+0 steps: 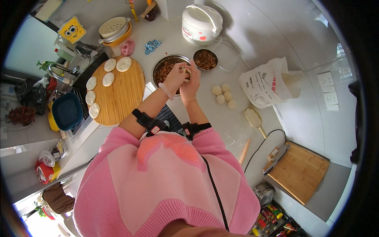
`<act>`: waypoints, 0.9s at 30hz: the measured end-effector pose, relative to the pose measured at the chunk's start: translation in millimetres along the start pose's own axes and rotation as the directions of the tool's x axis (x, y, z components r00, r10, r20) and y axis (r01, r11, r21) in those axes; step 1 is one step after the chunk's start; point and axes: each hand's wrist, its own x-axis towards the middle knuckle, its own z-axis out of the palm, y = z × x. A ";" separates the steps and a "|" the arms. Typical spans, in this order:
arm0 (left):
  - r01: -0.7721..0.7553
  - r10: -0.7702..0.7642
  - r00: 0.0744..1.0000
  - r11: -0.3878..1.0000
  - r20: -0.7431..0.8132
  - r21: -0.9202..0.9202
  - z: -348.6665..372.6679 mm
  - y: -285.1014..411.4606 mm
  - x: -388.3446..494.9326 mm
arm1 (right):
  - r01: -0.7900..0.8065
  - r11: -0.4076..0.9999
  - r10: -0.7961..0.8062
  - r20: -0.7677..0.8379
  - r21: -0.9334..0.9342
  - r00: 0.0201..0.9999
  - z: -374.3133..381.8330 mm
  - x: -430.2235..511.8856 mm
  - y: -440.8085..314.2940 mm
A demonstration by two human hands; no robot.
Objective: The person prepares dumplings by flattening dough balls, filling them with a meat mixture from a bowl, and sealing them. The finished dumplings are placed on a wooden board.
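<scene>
My left hand point(174, 76), with a pale bangle at the wrist, meets my right hand point(191, 81) over the near right side of a steel bowl point(153, 74) of minced filling point(163, 72). Between them they hold a piece of dough point(186, 73) with dark filling showing; my fingers hide much of it. A smaller metal bowl of minced filling point(206, 59) stands just beyond my right hand. Several dough balls point(227, 95) sit in a cluster to the right. On a round wooden board point(125, 91) at the left lie several flattened dough rounds point(108, 79).
A rice cooker point(201, 25) stands at the back, its cord on the counter. At right are a flour bag point(266, 84), a scoop of flour point(252, 117), a rolling pin point(244, 151), a cleaver point(276, 160) and a cutting board point(299, 171). A blue pan point(67, 111) is at left.
</scene>
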 end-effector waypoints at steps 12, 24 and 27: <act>-0.217 0.268 0.963 0.804 -0.011 0.553 6.9 -5.3 -13.3 | -0.027 0.999 0.025 -0.043 -0.023 0.999 -1.0 -3.1 5.6; 0.039 -0.003 0.963 0.991 0.269 -0.127 -10.8 -9.5 5.0 | -0.167 0.985 0.169 -0.072 0.043 0.983 1.1 2.7 -2.0; 0.071 0.024 0.924 0.970 0.382 -0.233 -18.6 -1.0 3.3 | -0.159 0.986 0.162 -0.059 0.053 0.985 -0.2 4.2 -3.6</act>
